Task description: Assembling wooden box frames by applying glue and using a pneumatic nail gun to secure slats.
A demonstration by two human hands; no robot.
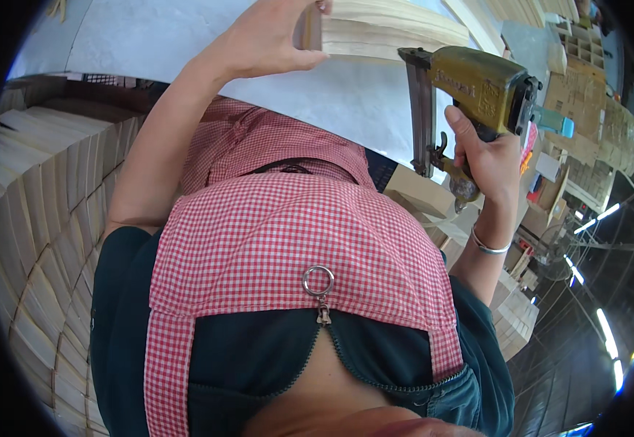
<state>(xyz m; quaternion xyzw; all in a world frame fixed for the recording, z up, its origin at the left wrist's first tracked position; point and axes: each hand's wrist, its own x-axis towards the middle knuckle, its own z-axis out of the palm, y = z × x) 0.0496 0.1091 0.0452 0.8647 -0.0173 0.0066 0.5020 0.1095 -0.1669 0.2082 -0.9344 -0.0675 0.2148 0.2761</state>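
Note:
My right hand [493, 162] is wrapped round the handle of a pneumatic nail gun [481, 76] with a worn yellow-brown body and a dark magazine. It is held up at the right, apart from the wood. At the top of the view, my left hand [270, 40] grips a small flat wooden piece [311, 29] between thumb and fingers. This piece stands at the left end of a stack of pale wooden boards [397, 29] on the white worktable [149, 44]. The upper part of the left hand is cut off by the frame edge.
Piled wooden blocks [48, 218] fill the left side beside me. At the right are a cardboard box [419, 191], cartons [579, 102] and a compartmented wooden rack [585, 45]. An air fitting [553, 122] with a blue end sticks out of the gun's rear.

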